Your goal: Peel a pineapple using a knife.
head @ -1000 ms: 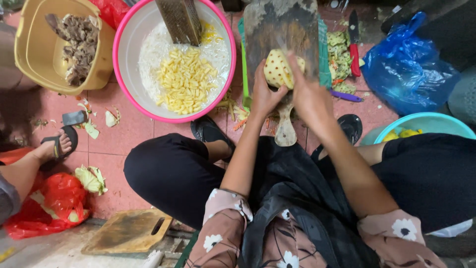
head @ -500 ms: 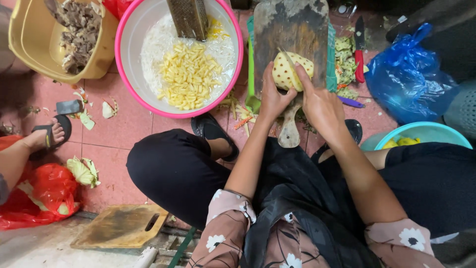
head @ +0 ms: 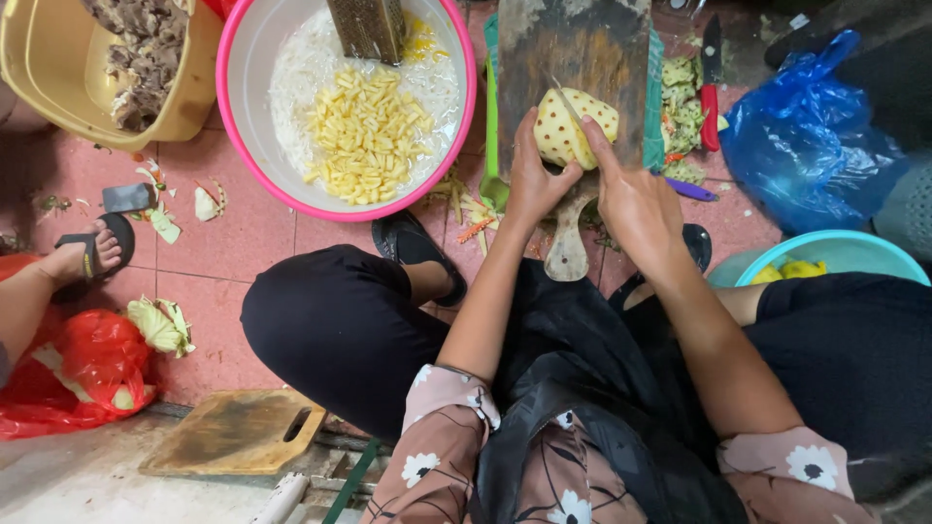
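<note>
A peeled yellow pineapple piece lies on a dark wooden cutting board on the red tiled floor. My left hand grips the fruit from its near side. My right hand holds a knife whose thin blade rests across the top of the fruit; the handle is hidden in my fist. To the left stands a pink-rimmed white basin with yellow pineapple sticks, white shreds and a metal grater.
A yellow tub of brown scraps sits far left. Peelings and a red-handled knife lie right of the board, beside a blue plastic bag. A teal basin holds yellow fruit. Another person's sandalled foot and a red bag are at left.
My view has shifted slightly, so everything sits lower and larger. Both hands stay on the pineapple piece, and the blade now lies across its top.
</note>
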